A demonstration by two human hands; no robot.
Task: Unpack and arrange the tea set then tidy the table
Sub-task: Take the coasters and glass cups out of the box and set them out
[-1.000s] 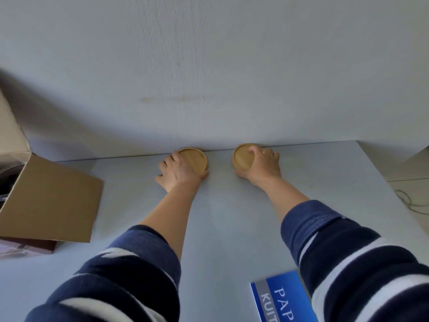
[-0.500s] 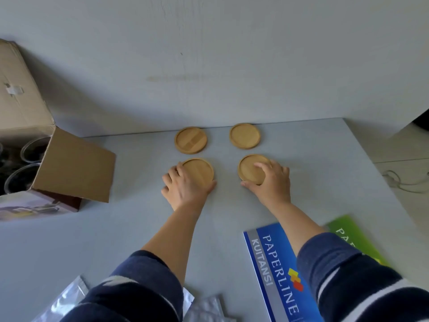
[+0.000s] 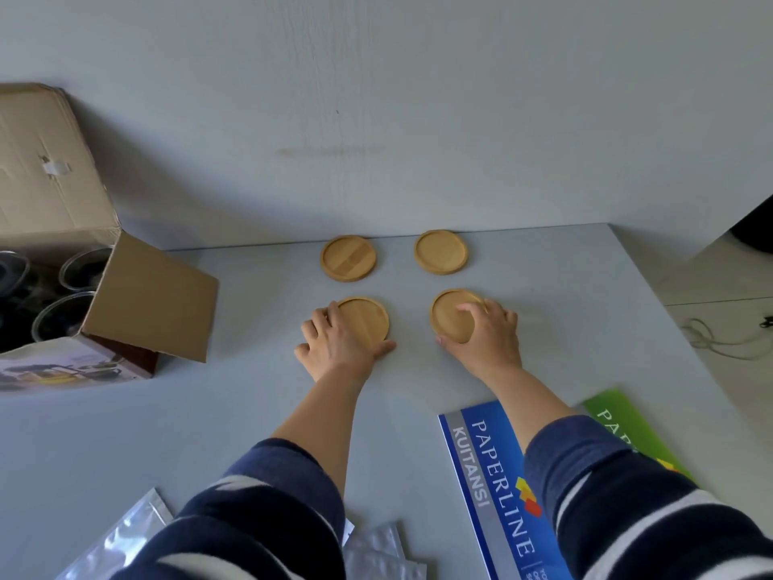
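Note:
Several round wooden coasters lie flat on the grey table (image 3: 564, 311) in a square. The back left coaster (image 3: 348, 258) and the back right coaster (image 3: 440, 251) sit by the wall, untouched. My left hand (image 3: 336, 347) grips the near left coaster (image 3: 366, 320) at its left and near rim. My right hand (image 3: 487, 334) rests on the near right coaster (image 3: 449, 318), fingers curled over its right side. Glass cups (image 3: 62, 318) stand inside an open cardboard box (image 3: 54, 211) at the left.
A blue receipt book (image 3: 489, 475) and a green one (image 3: 619, 424) lie at the near right. Clear plastic bags (image 3: 125, 537) lie at the near edge. The box flap (image 3: 152, 299) juts toward the coasters. Beyond the table's right edge, a cable (image 3: 711, 337) lies on the floor.
A second ago both hands set two coasters by the wall. They have since drawn back and laid two more coasters in front of those. Since half a second ago the hands have barely moved.

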